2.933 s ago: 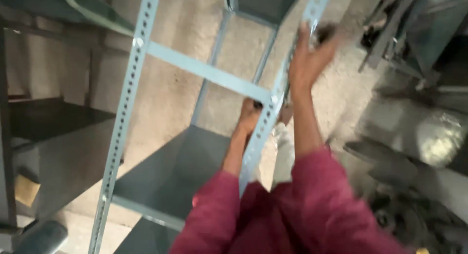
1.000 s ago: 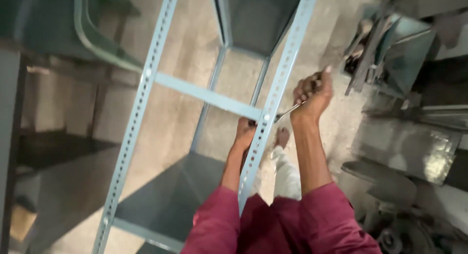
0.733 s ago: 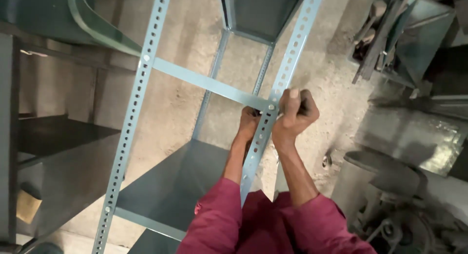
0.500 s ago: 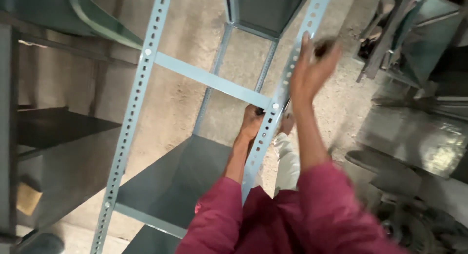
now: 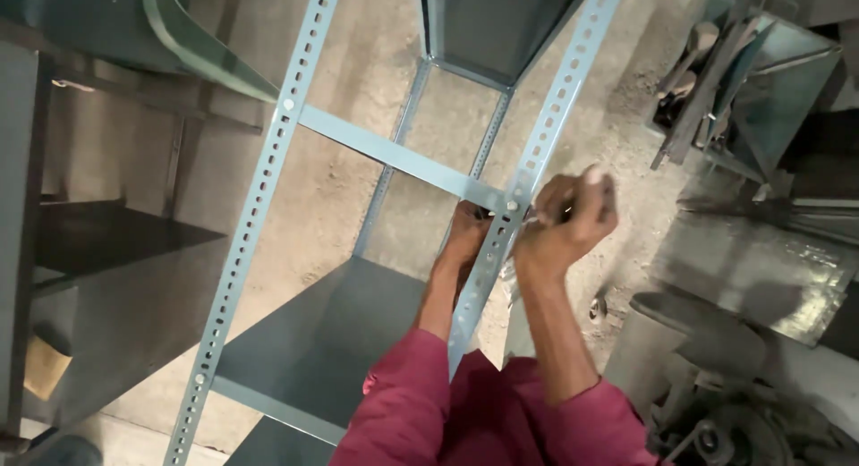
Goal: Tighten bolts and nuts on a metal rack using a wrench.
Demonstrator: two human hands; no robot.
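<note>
Steel tool: a thin metal tool, small and partly hidden, pokes out of the right fist towards the joint; its type is hard to make out.
Right fingers: curled tight into a fist round that tool, knuckles up, thumb on top.
Right hand: the right hand sits just right of the slotted upright, pressed in at the corner joint.
Left fingers: tucked behind the upright, so I cannot tell whether they are open or closed.
Left hand: the left hand reaches in from behind the post, right at the same joint, partly covered by the metal.
Joint: crossbar meets the right slotted upright here, and both hands crowd this spot.
Frame: pale blue-grey slotted angle rack, with a second upright well to the left, bolt heads showing.
Shelf: a grey metal shelf panel lies lower in the frame, beneath the forearms.
Sleeves: maroon sleeves at the bottom edge.
Surroundings: rough concrete floor behind the rack; dark metal scrap and machine parts piled off to the right.
</note>
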